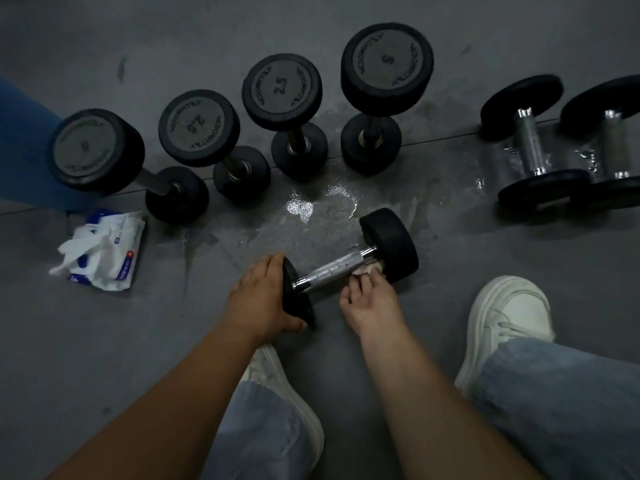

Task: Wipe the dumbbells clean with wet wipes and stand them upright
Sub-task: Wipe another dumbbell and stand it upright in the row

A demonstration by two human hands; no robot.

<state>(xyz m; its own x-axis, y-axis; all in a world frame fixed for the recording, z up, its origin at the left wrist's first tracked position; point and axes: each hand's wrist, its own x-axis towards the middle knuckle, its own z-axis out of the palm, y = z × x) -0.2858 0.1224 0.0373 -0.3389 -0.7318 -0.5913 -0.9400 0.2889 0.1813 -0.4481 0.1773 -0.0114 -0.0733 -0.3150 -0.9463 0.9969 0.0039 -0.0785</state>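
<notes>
1. Though not yet finished, judged a little past halfway: counted four upright dumbbells (282, 86) standing on end in a back row, presumably already wiped.
2. Found one dumbbell (332, 270) lying on its side on the floor (104, 341), just in front of a wet patch (311, 202) and held between both hands.
3. Left hand (263, 299): fingers curled over the rim of the near head, gripping to steady it.
4. Right hand (370, 299): fingers curled round a crumpled wipe (369, 268), holding it against the metal handle close to the far head.
5. Left to do: finish this handle and stand the piece up. Then deal with two sideways dumbbells (530, 140) lying side by side, well apart on the right, over wet floor. Cannot tell whether those have been wiped.
6. Wipe pack (107, 251) on the floor at left, near the end of the row: open, white wipes pulled partly out of the top. Cannot tell how many remain inside.
</notes>
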